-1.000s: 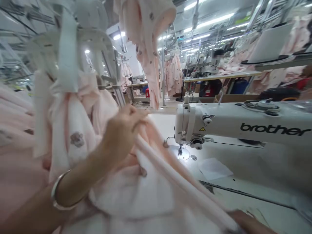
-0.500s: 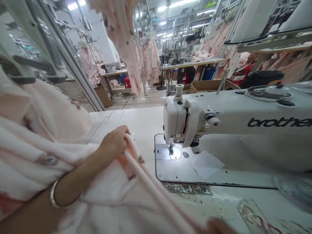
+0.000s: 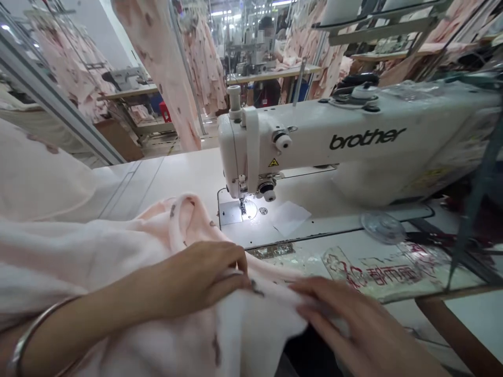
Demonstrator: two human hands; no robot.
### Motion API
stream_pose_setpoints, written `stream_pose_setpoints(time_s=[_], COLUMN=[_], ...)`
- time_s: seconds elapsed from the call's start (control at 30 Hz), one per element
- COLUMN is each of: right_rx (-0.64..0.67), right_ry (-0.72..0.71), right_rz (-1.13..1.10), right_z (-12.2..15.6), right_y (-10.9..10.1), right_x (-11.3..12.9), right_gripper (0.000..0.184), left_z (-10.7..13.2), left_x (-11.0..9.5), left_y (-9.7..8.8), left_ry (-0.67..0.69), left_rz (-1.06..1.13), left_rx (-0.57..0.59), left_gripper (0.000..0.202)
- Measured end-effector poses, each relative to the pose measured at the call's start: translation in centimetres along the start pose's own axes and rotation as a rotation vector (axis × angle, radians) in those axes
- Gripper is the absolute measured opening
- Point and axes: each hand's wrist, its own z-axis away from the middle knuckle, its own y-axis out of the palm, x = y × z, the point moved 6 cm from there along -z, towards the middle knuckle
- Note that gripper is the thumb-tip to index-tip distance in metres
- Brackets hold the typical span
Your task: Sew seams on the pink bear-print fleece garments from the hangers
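Two hands are showing: one left hand (image 3: 208, 277), one right hand (image 3: 349, 319). One silver bangle (image 3: 33, 327) is showing. Both hands are holding one patterned pink garment (image 3: 137, 262). One large sewing machine (image 3: 314, 136) is standing in foreground, bearing one yellow warning triangle (image 3: 273, 163). One white slip (image 3: 291, 217) and one clear disc (image 3: 383, 228) are lying near it. Two white cones (image 3: 341, 11) are standing at top edge. One red stool (image 3: 164, 111) is showing behind. Hanging garments (image 3: 202, 63) are overlapping, count unclear.
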Motion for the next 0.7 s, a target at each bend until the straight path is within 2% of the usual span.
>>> stream_pose_setpoints(time_s=[0.1,0.17,0.23,0.4,0.47,0.57,0.63,0.7], right_rx=[0.17,0.225,0.226,0.177,0.178,0.21,0.21,0.211], right_ry=[0.191,0.212,0.2,0.138,0.152,0.188,0.182,0.177], right_rz=[-0.073,-0.11,-0.139,-0.132,-0.101,-0.086,-0.091,-0.115], right_z=[-2.4,-3.6,-4.3,-5.3,-5.8,-6.5,-6.8,-6.8], right_y=[0.2,0.2,0.1,0.1,0.4,1.0,1.0,0.7], right_x=[-2.1,-2.2,-1.9,-1.4,-1.7,-2.4,-2.4,-2.3], right_gripper=[0.006,0.007,0.007,0.01,0.009,0.008,0.008,0.009], left_z=[-1.6,-2.1,-2.2,-2.2,-2.8,-4.2,-4.9,-5.3], left_x=[2.8,3.6,3.7,2.9,1.9,-0.4,-1.4,-1.6], left_y=[1.0,1.2,1.0,0.1,0.1,1.0,2.0,2.6], left_ry=[-0.087,-0.123,-0.146,-0.21,-0.207,-0.07,0.015,0.051], left_rz=[-0.104,-0.183,-0.251,-0.442,-0.498,-0.47,-0.379,-0.291], left_rx=[-0.025,-0.016,0.008,0.09,0.049,-0.045,-0.035,-0.004], left_gripper=[0.031,0.032,0.033,0.027,0.02,0.016,0.022,0.022])
